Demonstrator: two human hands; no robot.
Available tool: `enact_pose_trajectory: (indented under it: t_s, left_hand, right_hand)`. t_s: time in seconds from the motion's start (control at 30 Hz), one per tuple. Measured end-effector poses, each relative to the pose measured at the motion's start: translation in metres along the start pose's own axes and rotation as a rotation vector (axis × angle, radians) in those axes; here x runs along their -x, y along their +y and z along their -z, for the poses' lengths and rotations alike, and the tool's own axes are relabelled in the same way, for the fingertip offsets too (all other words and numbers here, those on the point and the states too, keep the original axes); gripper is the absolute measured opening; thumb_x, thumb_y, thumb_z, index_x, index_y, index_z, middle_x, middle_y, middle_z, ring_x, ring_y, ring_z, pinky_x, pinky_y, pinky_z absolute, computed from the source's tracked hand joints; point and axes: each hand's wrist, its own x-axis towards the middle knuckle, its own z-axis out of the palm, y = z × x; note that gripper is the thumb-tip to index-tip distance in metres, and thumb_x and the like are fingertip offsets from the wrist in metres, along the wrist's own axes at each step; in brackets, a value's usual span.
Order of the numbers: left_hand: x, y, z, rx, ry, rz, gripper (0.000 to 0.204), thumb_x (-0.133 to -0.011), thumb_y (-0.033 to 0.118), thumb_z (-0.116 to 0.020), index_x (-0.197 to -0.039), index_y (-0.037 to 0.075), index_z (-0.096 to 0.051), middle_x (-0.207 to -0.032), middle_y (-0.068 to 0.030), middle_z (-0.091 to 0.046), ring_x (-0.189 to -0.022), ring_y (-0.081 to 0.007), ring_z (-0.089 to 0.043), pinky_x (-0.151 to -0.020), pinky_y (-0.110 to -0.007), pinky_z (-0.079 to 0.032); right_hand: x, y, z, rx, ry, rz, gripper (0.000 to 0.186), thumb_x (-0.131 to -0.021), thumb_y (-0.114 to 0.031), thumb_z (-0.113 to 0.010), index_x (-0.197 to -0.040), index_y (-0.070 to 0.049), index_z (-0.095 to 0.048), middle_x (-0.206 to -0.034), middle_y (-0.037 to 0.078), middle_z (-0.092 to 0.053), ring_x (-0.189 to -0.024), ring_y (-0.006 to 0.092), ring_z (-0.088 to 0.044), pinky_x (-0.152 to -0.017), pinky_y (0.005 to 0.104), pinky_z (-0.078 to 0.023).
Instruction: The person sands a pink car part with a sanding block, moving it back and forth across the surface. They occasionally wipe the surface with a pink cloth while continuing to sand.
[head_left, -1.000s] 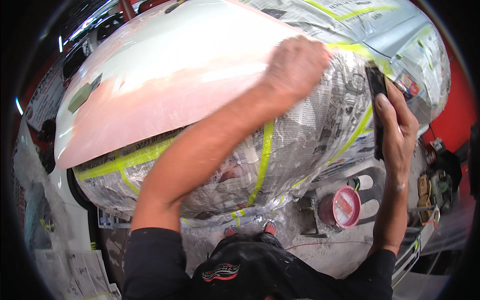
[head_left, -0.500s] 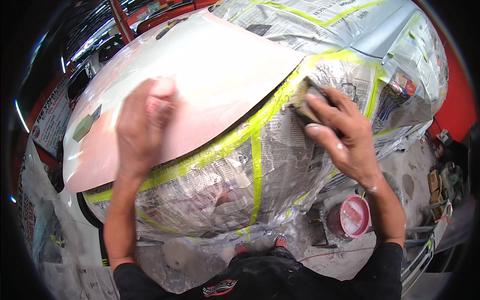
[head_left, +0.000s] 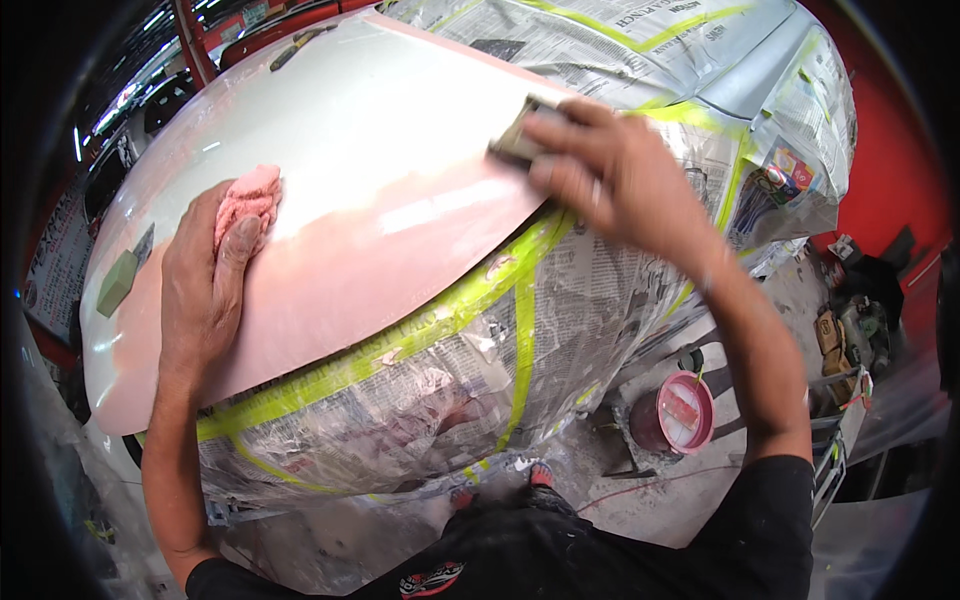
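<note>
A car hood (head_left: 350,240), white in the middle and pink toward its edges, spreads out in front of me. My left hand (head_left: 203,290) is closed around a crumpled pink cloth (head_left: 250,203) over the hood's left part. At the right edge of the hood, my right hand (head_left: 630,180) grips a sanding block (head_left: 515,138) with a dark, worn face, which appears to lie against the surface. Its underside is hidden. Newspaper (head_left: 400,420) and yellow-green masking tape (head_left: 522,350) cover the car's side below the hood edge.
A pale green block (head_left: 118,284) rests on the hood's left end, and a dark tool (head_left: 300,46) lies at its far edge. On the floor at the right stand a pink bucket (head_left: 705,425) of cloudy water and a metal ladder (head_left: 832,455). A thin red hose (head_left: 650,482) crosses the floor.
My right hand has carried the sanding block leftward from the papered area onto the hood's edge. The left hand has shifted left with the pink cloth. The whole view has moved slightly.
</note>
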Motion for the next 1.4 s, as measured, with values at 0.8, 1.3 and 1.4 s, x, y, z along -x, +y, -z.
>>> enact_pose_trajectory:
  t_s: [0.8,1.3,1.4]
  left_hand:
    - [0.007,-0.005,0.007,0.074,-0.008,-0.040,0.037,-0.105,0.025,-0.058,-0.132,0.000,-0.058,-0.120,-0.0232,-0.065,-0.111,-0.0386,-0.064,-0.098,-0.042,-0.048]
    - [0.005,-0.015,0.002,0.085,-0.025,-0.047,0.042,-0.106,0.030,-0.057,-0.133,-0.001,-0.059,-0.121,-0.0203,-0.068,-0.111,-0.0303,-0.066,-0.101,-0.036,-0.047]
    - [0.002,-0.014,0.002,0.094,-0.022,-0.079,0.041,-0.106,0.031,-0.057,-0.132,-0.001,-0.059,-0.120,-0.0181,-0.069,-0.111,-0.0277,-0.066,-0.100,-0.035,-0.047]
  right_hand:
    - [0.014,-0.042,0.015,0.131,-0.066,0.067,0.046,-0.097,-0.041,-0.064,-0.130,-0.011,-0.071,-0.121,0.024,-0.070,-0.099,0.0428,-0.070,-0.091,0.0486,-0.054]
    - [0.010,-0.055,-0.018,0.052,0.060,0.046,0.044,-0.094,-0.041,-0.070,-0.131,-0.017,-0.072,-0.131,0.028,-0.063,-0.102,0.0440,-0.067,-0.094,0.0490,-0.053]
    - [0.021,-0.080,-0.012,0.070,-0.037,0.064,0.047,-0.095,-0.039,-0.070,-0.137,-0.017,-0.069,-0.140,0.025,-0.058,-0.112,0.0393,-0.060,-0.101,0.0473,-0.048]
